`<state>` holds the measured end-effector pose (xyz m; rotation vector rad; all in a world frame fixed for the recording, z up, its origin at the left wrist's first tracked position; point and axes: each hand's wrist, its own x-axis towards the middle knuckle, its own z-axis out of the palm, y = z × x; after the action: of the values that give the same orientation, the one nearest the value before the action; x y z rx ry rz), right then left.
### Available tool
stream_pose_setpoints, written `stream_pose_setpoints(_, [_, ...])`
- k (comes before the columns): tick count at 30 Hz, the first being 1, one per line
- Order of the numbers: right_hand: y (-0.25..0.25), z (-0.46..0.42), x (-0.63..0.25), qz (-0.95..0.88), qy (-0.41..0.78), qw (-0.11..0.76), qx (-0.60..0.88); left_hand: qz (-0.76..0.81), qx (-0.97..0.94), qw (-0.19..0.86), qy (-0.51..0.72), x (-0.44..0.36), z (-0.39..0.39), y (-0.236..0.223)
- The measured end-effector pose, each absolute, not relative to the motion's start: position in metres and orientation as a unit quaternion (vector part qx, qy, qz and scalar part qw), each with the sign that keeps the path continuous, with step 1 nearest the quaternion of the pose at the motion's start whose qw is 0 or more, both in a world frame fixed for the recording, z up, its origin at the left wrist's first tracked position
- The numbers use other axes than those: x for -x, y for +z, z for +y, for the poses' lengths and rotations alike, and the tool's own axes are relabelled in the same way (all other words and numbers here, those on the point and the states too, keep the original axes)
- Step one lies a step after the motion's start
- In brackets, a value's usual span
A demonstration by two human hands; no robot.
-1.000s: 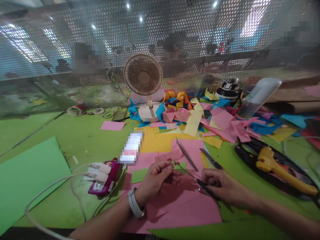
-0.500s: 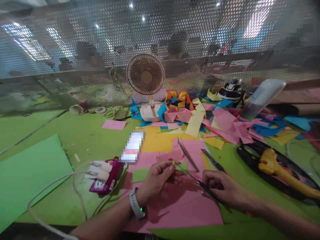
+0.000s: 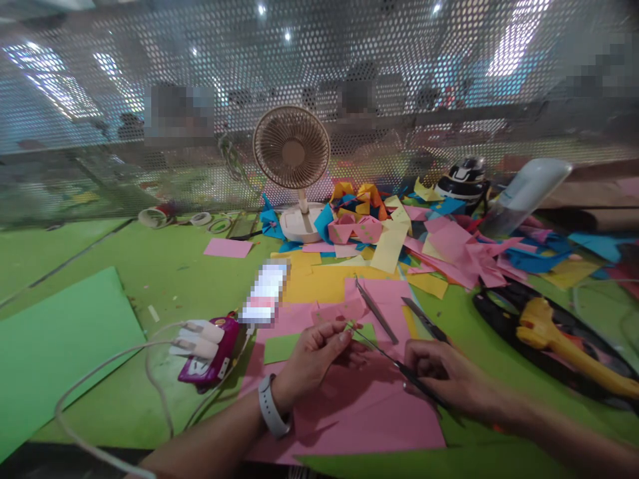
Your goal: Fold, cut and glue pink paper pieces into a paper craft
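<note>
My right hand [image 3: 436, 369] is closed around the dark handle of a thin needle-like tool [image 3: 372, 342], which slants up and left. Its fine metal tip meets the fingertips of my left hand [image 3: 324, 346], where thumb and index finger pinch something tiny, perhaps a greenish scrap, too small to make out. Both hands are above a pink paper sheet [image 3: 369, 426]. Just beyond them lie tweezers [image 3: 377, 311] and a craft knife [image 3: 424, 319]. A green paper strip [image 3: 279, 350] is partly under my left hand, with a folded pink paper piece [image 3: 339, 311] behind it.
A fan [image 3: 292, 150] stands at the back beside heaped coloured paper scraps [image 3: 454, 243]. To the left are a lit phone [image 3: 264, 293], a purple power block [image 3: 212, 362] with trailing cables and green card [image 3: 64, 352]. A black tray [image 3: 492, 313] on the right holds a yellow tool [image 3: 564, 346].
Hardly anything differs. My hands keep the same grip and place, and the tiny scrap at the tool's tip shows slightly less than before.
</note>
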<state>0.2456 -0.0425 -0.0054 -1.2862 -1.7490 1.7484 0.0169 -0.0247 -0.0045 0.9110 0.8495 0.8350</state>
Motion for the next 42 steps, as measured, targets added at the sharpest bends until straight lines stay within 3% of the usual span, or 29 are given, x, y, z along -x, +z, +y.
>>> stream_pose_setpoints(42, [-0.003, -0.0403, -0.2474, -0.606, 0.611, 0.208, 0.465, 0.402, -0.404, 0.725, 0.385, -0.0133, -0.0224, -0.0051])
